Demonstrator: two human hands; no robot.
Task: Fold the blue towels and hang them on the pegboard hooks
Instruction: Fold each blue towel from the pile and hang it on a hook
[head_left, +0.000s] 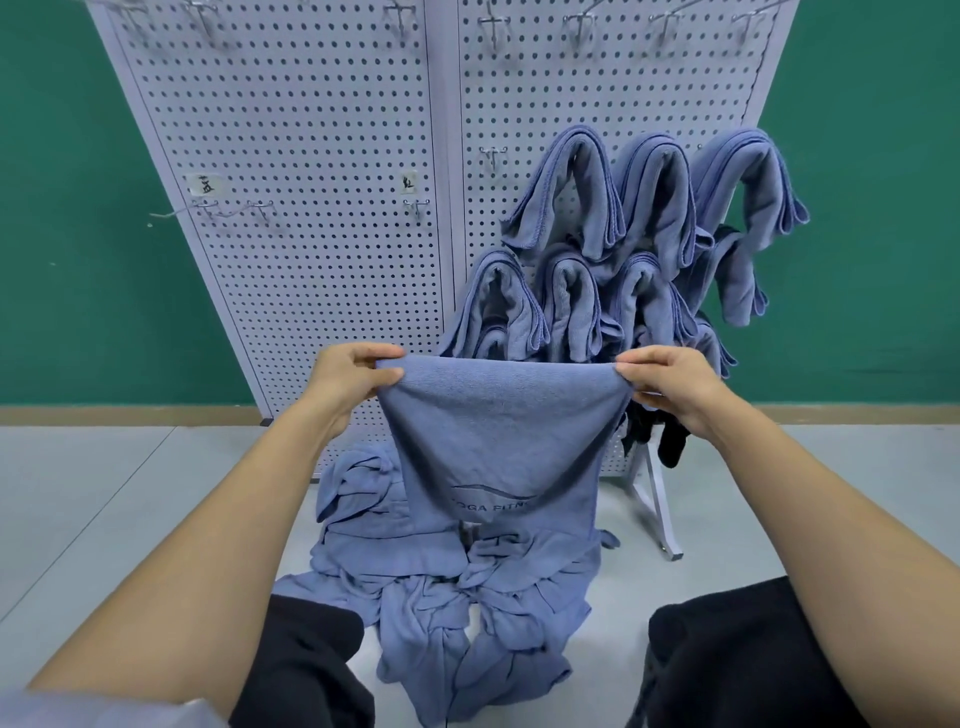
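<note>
Now: left grip (353, 382), right grip (670, 389) each pinch top edge of blue towel (498, 441), fold pending. Beyond grips: several folded towels (597, 234) hung on pegboard (311, 270). Below: unfolded pile (447, 587) left.

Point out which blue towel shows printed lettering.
The towel held spread between left hand and right hand: lettering near its lower edge; none legible on hung towels or floor pile.

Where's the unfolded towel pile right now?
Head view, bottom centre: the unfolded towel pile lies on the floor between the person's knees, below the held-up towel, in front of the pegboard.
</note>
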